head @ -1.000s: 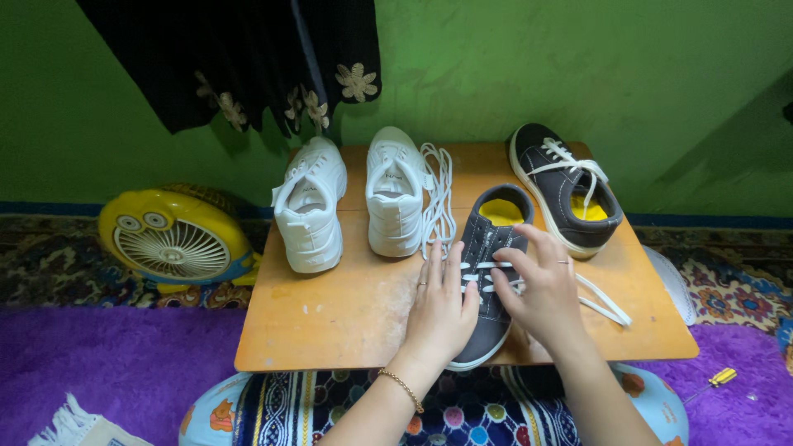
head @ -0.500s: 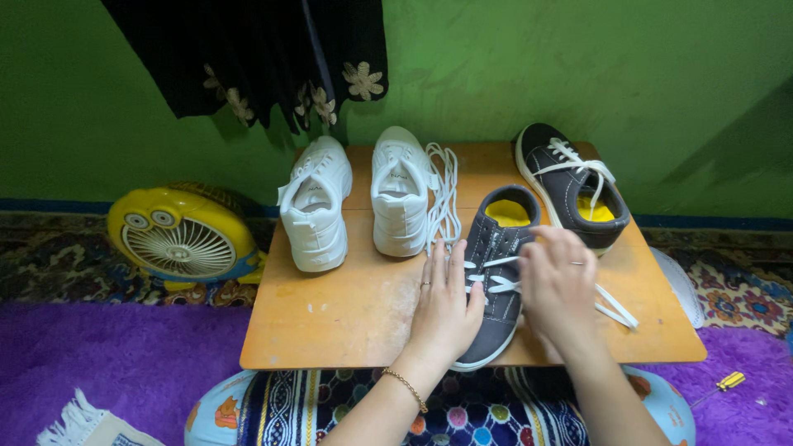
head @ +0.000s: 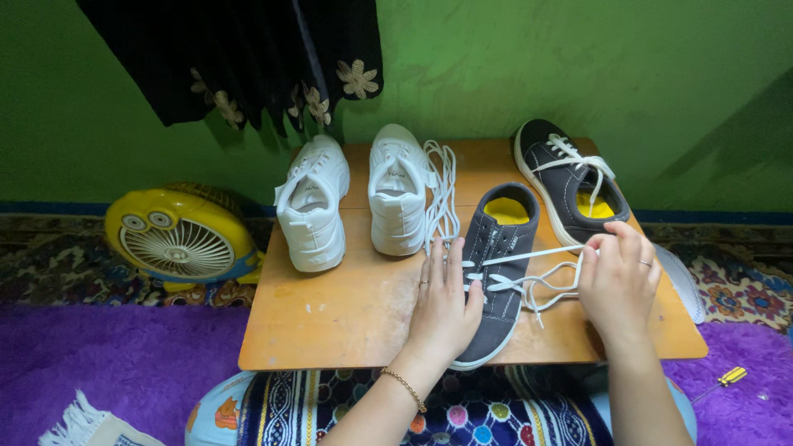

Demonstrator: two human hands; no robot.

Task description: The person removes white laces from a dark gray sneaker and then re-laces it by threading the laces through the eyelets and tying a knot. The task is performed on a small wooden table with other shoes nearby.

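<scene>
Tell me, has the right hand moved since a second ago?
Yes. The right hand has shifted rightward off the grey shoe, toward the table's right edge, drawing the white lace out sideways.

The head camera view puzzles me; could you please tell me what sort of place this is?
Probably a room in a home, with the person seated on the floor: a low wooden table stands on patterned rugs, and a dark embroidered garment hangs on the green wall.

left hand (head: 442,310): bare, thin ring on one finger
left wrist: fine gold chain bracelet (head: 402,388)
right hand (head: 615,285): bare, thin band ring (head: 645,263)
forearms: no sleeves visible
lap: patterned multicolour fabric (head: 462,413), dark ground, striped panels
</scene>
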